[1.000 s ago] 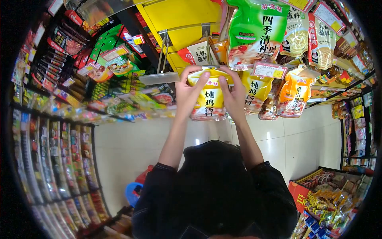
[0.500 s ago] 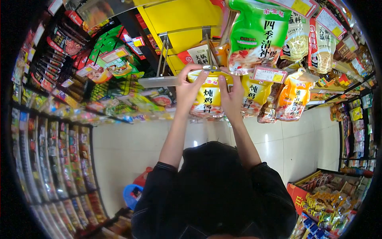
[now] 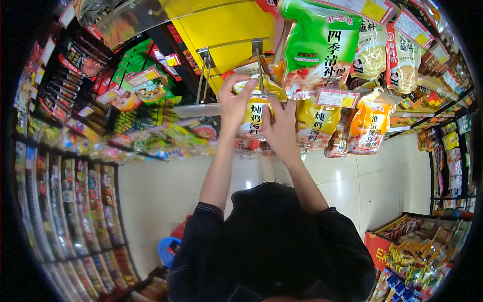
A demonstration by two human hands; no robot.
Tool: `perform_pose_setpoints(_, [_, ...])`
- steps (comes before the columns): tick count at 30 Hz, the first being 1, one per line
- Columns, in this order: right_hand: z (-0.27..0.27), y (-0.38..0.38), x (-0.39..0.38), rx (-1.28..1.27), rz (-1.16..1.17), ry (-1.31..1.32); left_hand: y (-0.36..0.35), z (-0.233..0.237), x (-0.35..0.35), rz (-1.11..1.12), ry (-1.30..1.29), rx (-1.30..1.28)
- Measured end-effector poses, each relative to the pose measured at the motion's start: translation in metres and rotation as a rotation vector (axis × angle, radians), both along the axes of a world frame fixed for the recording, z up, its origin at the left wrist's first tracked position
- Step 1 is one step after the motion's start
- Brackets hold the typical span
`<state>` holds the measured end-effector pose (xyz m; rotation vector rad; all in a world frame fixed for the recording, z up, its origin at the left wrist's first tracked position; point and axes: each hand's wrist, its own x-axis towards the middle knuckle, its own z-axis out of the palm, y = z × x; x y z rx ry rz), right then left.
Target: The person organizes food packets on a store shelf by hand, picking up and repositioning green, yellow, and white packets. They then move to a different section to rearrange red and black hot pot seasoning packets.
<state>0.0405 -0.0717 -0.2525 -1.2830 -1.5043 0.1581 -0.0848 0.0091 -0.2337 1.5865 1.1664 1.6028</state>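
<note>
A yellow-and-white soup seasoning packet [image 3: 255, 120] hangs at a metal display hook [image 3: 261, 75] near the upper middle. My left hand [image 3: 234, 103] grips the packet's left side, thumb in front and the other fingers partly hidden behind. My right hand [image 3: 279, 126] is closed at the packet's right edge, its thumb over the front. The hook's crossbar tip shows between my hands, before the packet's upper part. Just right of my right hand hangs a matching yellow packet [image 3: 316, 121]. A large green packet [image 3: 322, 50] hangs above it.
An orange packet [image 3: 373, 123] and a price tag holder [image 3: 337, 97] are to the right. Left of my hands a clear plastic tag holder [image 3: 198, 110] juts out beside another hook. Behind is a yellow panel [image 3: 226, 25]. A blue basin [image 3: 168, 250] stands on the floor.
Both hands and the packet have shifted slightly left. The hook's tip now shows in front of the packet, and my right hand sits lower on its edge.
</note>
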Motion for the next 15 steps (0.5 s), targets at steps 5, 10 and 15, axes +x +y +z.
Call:
perform_pose_setpoints(5, [-0.002,-0.025,-0.009,-0.032,0.001,-0.153,0.021,-0.009,-0.001,0.078,0.085,0.129])
perform_pose_setpoints(10, [-0.011,-0.049,-0.004,-0.008,0.1,-0.165,0.019,-0.004,0.007,0.144,0.102,0.15])
perform_pose_setpoints(15, [-0.037,-0.068,-0.004,-0.011,0.22,-0.083,0.019,-0.004,0.012,0.323,0.306,0.299])
